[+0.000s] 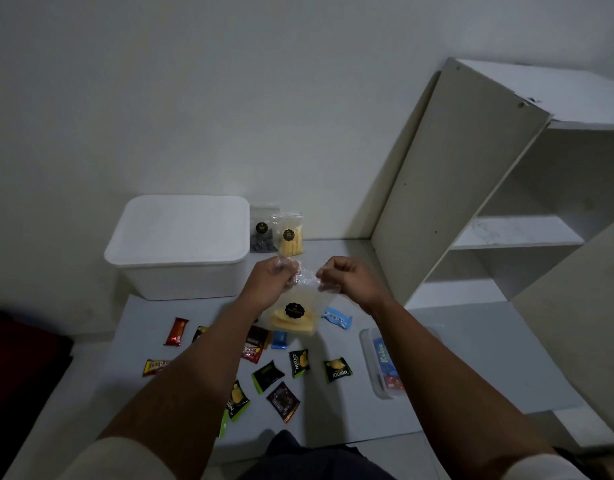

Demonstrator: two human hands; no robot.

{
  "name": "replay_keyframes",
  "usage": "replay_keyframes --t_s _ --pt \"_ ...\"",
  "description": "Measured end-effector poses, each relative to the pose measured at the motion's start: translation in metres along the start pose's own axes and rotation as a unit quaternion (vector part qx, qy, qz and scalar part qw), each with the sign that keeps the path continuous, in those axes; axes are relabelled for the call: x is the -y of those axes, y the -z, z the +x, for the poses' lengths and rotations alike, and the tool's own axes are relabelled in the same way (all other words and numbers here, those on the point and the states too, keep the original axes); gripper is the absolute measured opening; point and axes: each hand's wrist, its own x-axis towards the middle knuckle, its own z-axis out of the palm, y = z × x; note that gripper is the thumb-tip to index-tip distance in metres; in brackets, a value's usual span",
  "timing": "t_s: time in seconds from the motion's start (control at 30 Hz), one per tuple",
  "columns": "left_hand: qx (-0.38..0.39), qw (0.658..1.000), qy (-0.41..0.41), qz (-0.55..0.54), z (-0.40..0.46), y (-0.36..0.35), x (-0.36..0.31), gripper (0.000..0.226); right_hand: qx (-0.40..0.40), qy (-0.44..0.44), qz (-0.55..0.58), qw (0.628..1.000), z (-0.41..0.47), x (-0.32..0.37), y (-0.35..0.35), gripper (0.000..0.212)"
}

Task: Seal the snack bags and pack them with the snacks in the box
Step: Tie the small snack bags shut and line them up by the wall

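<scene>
A person holds a clear snack bag (293, 311) up in both hands above a pale mat (437, 368), the bag carrying a round black label and pale yellow chips in its lower half. The left hand (269, 277) and the right hand (345, 273) each pinch a top corner of the bag with curled fingers, and the crumpled plastic mouth stretches between them. Whether the bag's mouth is closed cannot be told from here.

To the far left sits a white box (181, 247) with its lid on, resting at the far edge of the mat. Just right of it, two more labelled bags lean against the wall: a dark-filled bag (263, 230) and, overlapping its right side, a bag of yellow sticks (291, 237).

Beneath the raised bag small wrapped snacks lie scattered across the mat. A red wrapper (176, 332) lies to the left, a light blue wrapper (336, 317) to the right, and a green-and-black Nextar packet (337, 370) nearer the person, among others of the same sort. A brown wrapper (283, 401) lies nearest of the middle group.

At the right edge of the mat stands a clear plastic container (381, 363) holding blue and red packets. Beyond it, to the far right, a white shelf unit (489, 216) rises against the wall.
</scene>
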Motion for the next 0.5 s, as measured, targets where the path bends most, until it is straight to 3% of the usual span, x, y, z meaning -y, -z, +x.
replay_keyframes --t_s 0.2,0.33,0.5 --pt "0.038 0.998 -0.007 0.045 -0.013 -0.004 -0.003 0.02 0.038 -0.002 -0.055 0.998 -0.001 0.002 -0.008 0.012" --pt "0.003 1.0 0.006 0.011 -0.02 -0.007 -0.008 0.023 0.03 0.013 -0.053 0.998 0.001 0.004 -0.013 0.015" --pt "-0.016 0.997 -0.014 0.069 -0.022 -0.001 -0.007 0.029 0.035 0.0 -0.055 0.998 -0.002 0.005 -0.013 0.022"
